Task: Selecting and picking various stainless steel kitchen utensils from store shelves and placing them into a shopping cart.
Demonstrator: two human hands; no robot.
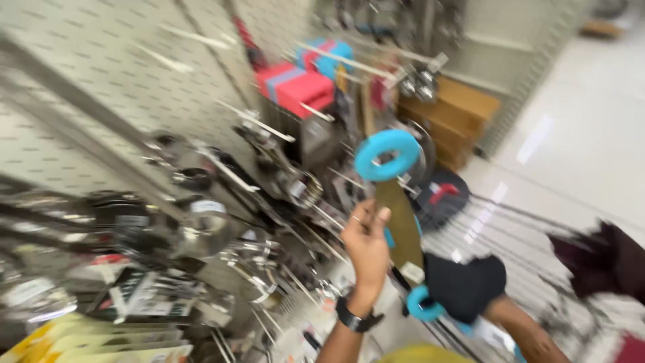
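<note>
A left hand (366, 242) is raised in front of a pegboard wall (87, 74), a dark watch (355, 317) worn at the wrist. Fingers are curled shut around the brown card backing (403, 225) of a packaged tool with a blue ring end (388, 154). The package is held upright, tilted slightly, ring end at the top. A second blue ring (424, 304) is seen at the package's lower end, just beside the wrist.

The right hand (531, 336) is seen at the bottom edge of the frame, low and right. A black item (465, 286) is seen at its upper end; whether it is gripped cannot be told, the frame being motion-blurred.

The held package is located in front of the metal hooks (255, 121) of the pegboard, near its right side. Steel kitchen utensils (201, 228) are hung across the lower left of the board. Red and blue packages (302, 84) are hung near the top of the board. A yellow-packaged stack (101, 339) is sited at the bottom left corner. A shiny white floor (578, 134) is seen to the right of the rack.
</note>
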